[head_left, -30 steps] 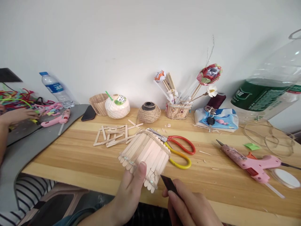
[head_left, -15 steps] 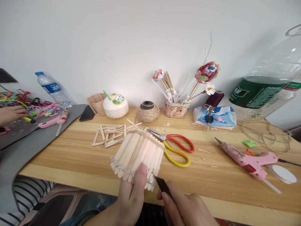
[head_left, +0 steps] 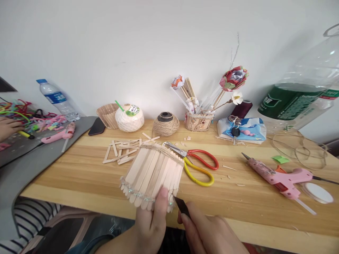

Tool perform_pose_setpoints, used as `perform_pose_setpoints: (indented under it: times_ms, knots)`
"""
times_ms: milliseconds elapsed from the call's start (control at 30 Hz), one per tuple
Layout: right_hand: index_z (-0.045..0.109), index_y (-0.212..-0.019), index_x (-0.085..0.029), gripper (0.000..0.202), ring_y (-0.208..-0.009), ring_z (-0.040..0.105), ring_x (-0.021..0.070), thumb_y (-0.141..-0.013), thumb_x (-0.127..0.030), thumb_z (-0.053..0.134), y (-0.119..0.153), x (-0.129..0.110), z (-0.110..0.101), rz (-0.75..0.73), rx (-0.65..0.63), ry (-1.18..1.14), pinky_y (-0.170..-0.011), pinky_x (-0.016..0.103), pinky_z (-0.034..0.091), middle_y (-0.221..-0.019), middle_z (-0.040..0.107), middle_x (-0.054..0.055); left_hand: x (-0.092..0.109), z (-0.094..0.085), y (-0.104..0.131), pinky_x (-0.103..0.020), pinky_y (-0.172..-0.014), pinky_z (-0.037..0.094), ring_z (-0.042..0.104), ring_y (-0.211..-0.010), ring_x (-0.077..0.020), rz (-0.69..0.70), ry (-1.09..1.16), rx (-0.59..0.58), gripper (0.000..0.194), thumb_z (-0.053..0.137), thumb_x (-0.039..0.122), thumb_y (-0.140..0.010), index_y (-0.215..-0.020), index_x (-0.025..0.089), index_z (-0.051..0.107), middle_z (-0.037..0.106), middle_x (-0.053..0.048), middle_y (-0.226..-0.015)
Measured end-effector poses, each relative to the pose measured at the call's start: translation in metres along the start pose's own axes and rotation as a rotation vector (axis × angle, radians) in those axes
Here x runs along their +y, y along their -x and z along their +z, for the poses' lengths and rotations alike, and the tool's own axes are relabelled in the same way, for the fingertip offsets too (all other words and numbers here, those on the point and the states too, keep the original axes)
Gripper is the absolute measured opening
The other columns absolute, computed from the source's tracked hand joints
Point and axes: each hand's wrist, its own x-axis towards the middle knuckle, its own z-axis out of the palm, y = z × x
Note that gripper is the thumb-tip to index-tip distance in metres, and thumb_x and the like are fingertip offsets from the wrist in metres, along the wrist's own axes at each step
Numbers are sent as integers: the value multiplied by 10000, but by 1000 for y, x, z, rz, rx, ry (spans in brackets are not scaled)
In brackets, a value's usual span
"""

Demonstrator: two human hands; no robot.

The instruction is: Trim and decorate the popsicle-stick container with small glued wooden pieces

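1. Workpiece pos.: stick panel [head_left: 152,169], held tilted above the near edge of the tabletop [head_left: 227,199], in front of the scissors [head_left: 182,153]. Twine band [head_left: 162,151] runs along the far edge; glittery trim [head_left: 135,192] runs along the near, rounded-tip edge.

2. L hand [head_left: 152,225]: grip pinching the panel at its near edge, thumb on front face, fingers mostly hidden behind it.

3. R hand [head_left: 208,225]: grip pinching a dark blade [head_left: 181,206] btwn thumb & fingers, tip pointing at the panel's R-hand end, just beside the L thumb.

4. Changes vs. prev. frames (approx. 1 s): panel has swung L & turned, so more of the front face & a longer run of trim now show. Blade tip has gone L w/ it; prev. at the panel's outer R edge, now at the trim end, close to a cracked-looking patch. Tip contact: cannot confirm. Whole view has also shifted slightly; scissors & glue gun [head_left: 290,180] appear otherwise undisturbed.

5. Meaning (judgement): turn appears to present the R end of the trim to the blade; work looks to be mid-step, likely prying or trimming there. Result n/a as yet: trim remains on.

6. Caution: L thumb is adj. to the tip; a slip could nick it or split thin sticks.
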Motion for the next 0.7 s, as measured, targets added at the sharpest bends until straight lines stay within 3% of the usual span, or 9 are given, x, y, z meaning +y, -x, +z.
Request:
perform_pose_setpoints:
  times_ms: [100,300,400,467,600,700]
  knots:
    - [500,-876,-209,295,-385,470,111,-960,-323,241,-1,-3,-5,15,-29,-54,-403,222,308,-530,557,-24,-5,0,2,-424,-1143,269,427,-1292,-289,6,2,6,411,584,512,-803,-1102,238,648,668,-73,-1140]
    - [528,-848,-207,314,-542,593,141,-957,-332,261,-3,-8,-11,30,-37,-87,-528,228,420,-666,656,34,-6,-4,3,-415,-1115,323,468,-1259,-296,-12,-65,5,219,618,384,-821,-957,240,710,665,-60,-1168]
    - [527,-827,-213,278,-563,597,147,-952,-313,299,-3,-8,-15,23,-27,-71,-535,233,413,-685,666,34,10,0,-2,-387,-1139,273,379,-1324,-277,-27,-12,42,271,637,383,-807,-1025,231,687,676,-54,-1145]
    - [511,-805,-216,255,-546,588,143,-949,-291,315,-3,-8,-18,19,-61,-31,-515,234,392,-678,660,26,24,6,-7,-385,-1158,207,362,-1337,-232,-29,12,102,335,506,396,-892,-1169,238,609,670,-43,-1155]
    - [478,-797,-217,247,-520,573,138,-954,-274,296,-4,-8,-25,29,-203,48,-492,239,367,-653,637,12,47,15,-16,-374,-1110,323,475,-1259,-253,-103,115,57,450,527,383,-872,-1284,202,518,676,-67,-1149]
    - [486,-821,-216,251,-532,581,143,-958,-272,283,-4,-8,-28,30,-216,78,-502,243,373,-664,636,15,56,16,-19,-348,-1074,381,491,-1244,-254,-139,157,39,455,525,384,-862,-1273,189,532,676,-64,-1154]
